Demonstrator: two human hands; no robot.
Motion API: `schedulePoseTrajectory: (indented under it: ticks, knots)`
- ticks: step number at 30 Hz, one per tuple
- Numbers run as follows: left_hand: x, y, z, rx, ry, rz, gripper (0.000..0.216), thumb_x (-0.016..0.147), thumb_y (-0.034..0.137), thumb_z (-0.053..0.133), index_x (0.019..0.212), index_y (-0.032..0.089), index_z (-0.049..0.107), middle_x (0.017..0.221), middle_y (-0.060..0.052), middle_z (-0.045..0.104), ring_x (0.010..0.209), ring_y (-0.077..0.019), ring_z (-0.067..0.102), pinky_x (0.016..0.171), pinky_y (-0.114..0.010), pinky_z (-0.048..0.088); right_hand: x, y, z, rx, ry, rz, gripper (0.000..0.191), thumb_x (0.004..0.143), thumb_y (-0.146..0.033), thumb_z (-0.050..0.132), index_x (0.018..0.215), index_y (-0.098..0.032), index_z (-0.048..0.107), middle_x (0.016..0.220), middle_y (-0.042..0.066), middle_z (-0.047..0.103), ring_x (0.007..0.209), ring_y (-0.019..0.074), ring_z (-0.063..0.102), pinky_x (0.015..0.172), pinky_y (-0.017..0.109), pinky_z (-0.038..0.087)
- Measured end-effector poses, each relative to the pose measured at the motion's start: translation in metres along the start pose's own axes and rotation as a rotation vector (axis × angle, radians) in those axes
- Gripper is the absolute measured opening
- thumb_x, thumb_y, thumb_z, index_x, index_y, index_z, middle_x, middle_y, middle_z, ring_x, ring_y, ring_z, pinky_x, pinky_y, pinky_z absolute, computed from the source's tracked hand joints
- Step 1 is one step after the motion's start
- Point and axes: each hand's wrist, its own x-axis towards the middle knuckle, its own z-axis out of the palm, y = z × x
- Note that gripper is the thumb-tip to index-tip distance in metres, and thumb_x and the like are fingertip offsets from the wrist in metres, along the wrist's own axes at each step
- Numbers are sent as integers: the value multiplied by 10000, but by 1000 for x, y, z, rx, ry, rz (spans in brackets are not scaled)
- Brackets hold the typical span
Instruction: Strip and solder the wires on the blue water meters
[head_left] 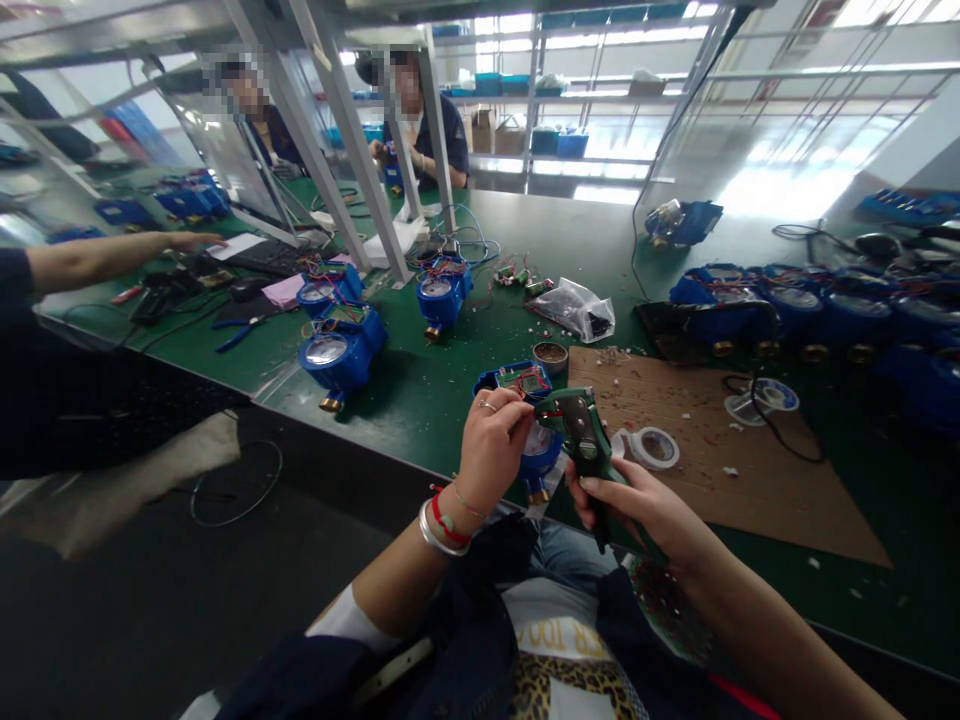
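Note:
My left hand (495, 440) is closed in a pinch on a thin red wire that comes from the open blue water meter (525, 400) at the table's near edge. The wire runs into the jaws of a green wire stripper (583, 432). My right hand (630, 500) is wrapped round the stripper's handles, just right of the meter. The meter's lid is off and a small circuit board with red wires shows on top. A brass fitting sticks out below it.
Several more blue meters stand at left (341, 350), centre (442, 290) and far right (825, 310). A cardboard sheet (735, 470) holds tape rolls (651, 447) and wire scraps. A plastic bag (574, 308) lies behind. Two other people work across the table; another person's arm (112, 255) reaches in at left.

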Motion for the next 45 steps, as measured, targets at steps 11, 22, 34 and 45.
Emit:
schedulePoseTrajectory:
  ticks: [11, 22, 34, 45]
  knots:
    - [-2, 0, -3, 1, 3, -11, 100, 889, 198, 570, 908, 178, 667, 954, -54, 605, 928, -186, 516, 860, -343, 454, -12, 3, 3, 59, 2, -95, 302, 837, -310, 631, 1101, -176, 574, 930, 52, 583, 867, 184, 545, 835, 316, 418]
    - [-6, -7, -19, -144, 27, -29, 103, 887, 177, 566, 968, 180, 631, 1032, -58, 574, 969, -158, 571, 888, -314, 487, -24, 2, -7, 233, -7, -87, 343, 817, -269, 625, 1152, -205, 599, 1022, 64, 580, 914, 191, 537, 876, 321, 417]
    - [1, -7, -16, -178, 40, -19, 169, 920, 202, 520, 940, 190, 687, 989, -56, 655, 860, -136, 630, 786, -259, 521, -6, -14, 4, 307, -125, 0, 340, 783, -271, 640, 1108, -176, 612, 1017, 81, 599, 867, 189, 560, 845, 332, 446]
    - [2, -14, -13, -155, 36, 22, 173, 929, 223, 509, 919, 179, 677, 946, -62, 675, 848, -147, 623, 776, -281, 520, 6, -23, 10, 226, -130, 82, 359, 770, -340, 683, 1062, -143, 611, 862, 62, 602, 724, 149, 546, 688, 281, 441]
